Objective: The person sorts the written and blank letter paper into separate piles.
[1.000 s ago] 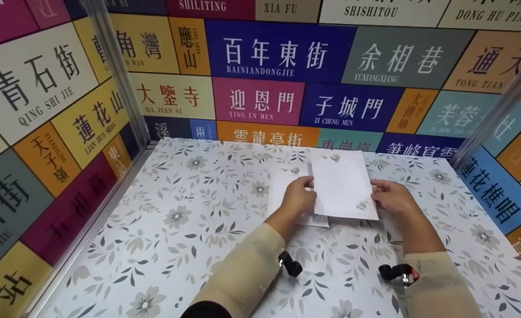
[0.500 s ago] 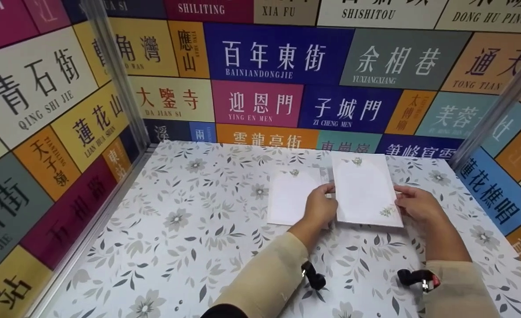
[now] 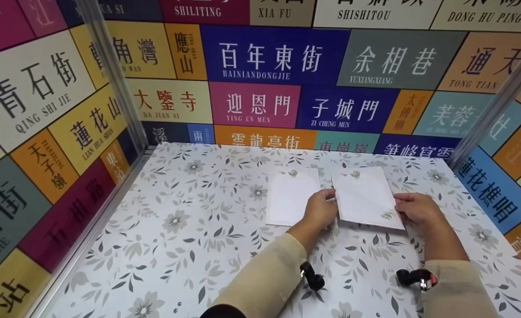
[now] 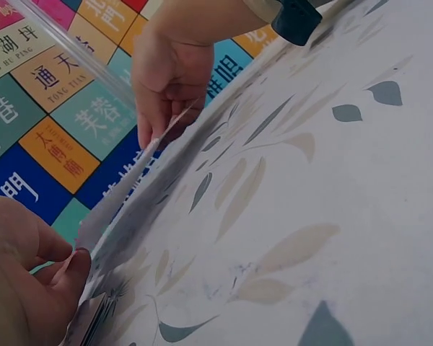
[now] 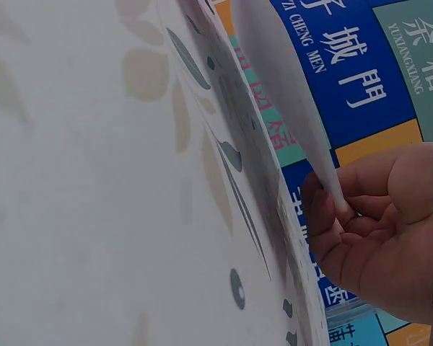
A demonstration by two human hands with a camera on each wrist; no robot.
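Note:
Both hands hold a sheet of white letter paper point(image 3: 366, 198) with small green floral prints, a little above the table. My left hand point(image 3: 321, 208) pinches its left edge; in the left wrist view, thumb and fingers meet on the paper's edge. My right hand point(image 3: 419, 207) pinches the right edge, and the right wrist view shows the sheet point(image 5: 296, 94) bending slightly from the grip. To the left, partly behind my left hand, lies matching floral paper point(image 3: 290, 198) on the table. Its layered edge point(image 4: 94, 321) shows in the left wrist view.
A table covered in leaf-and-flower patterned cloth point(image 3: 176, 256) spreads around the hands. Coloured panels with Chinese lettering point(image 3: 273, 57) enclose it at the back and sides. Metal posts point(image 3: 119, 79) stand in the corners. Small black devices point(image 3: 313, 278) stick out from both sleeves.
Both hands have carried the sheet to the right, off the other paper, which now shows more fully. In the last half second the sheet has come down nearer the table.

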